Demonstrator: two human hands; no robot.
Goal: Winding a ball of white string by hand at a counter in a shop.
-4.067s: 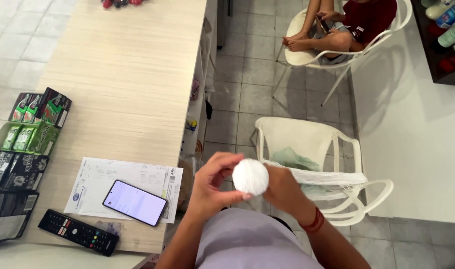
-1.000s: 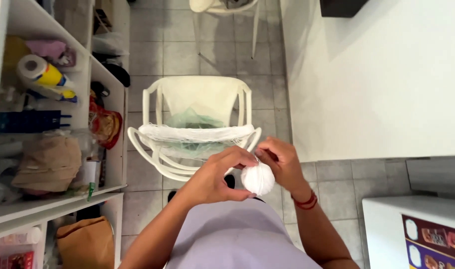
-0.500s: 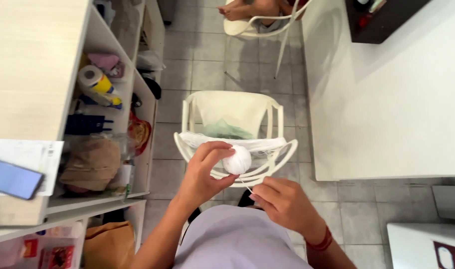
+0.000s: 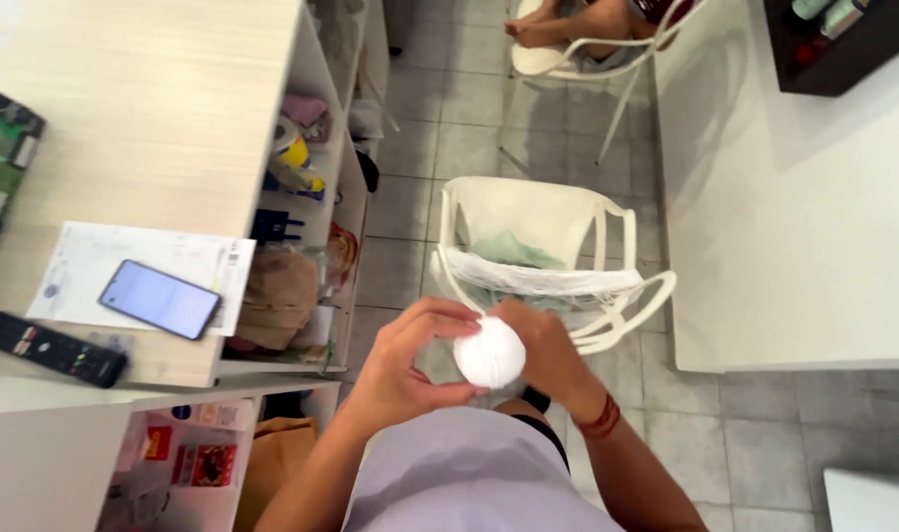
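Hands meet in front of the person's chest, near the white plastic chair (image 4: 528,222). The white ball (image 4: 489,355) sits between them, round, with no long axis or pointing end to tell. The left hand (image 4: 405,369) curls around its left side; the right hand (image 4: 548,350) cups its right side. A phone (image 4: 160,299) lies on the tabletop (image 4: 144,118) at left.

One head-worn camera looks steeply down, close over both hands at frame centre, floor and counter beyond.
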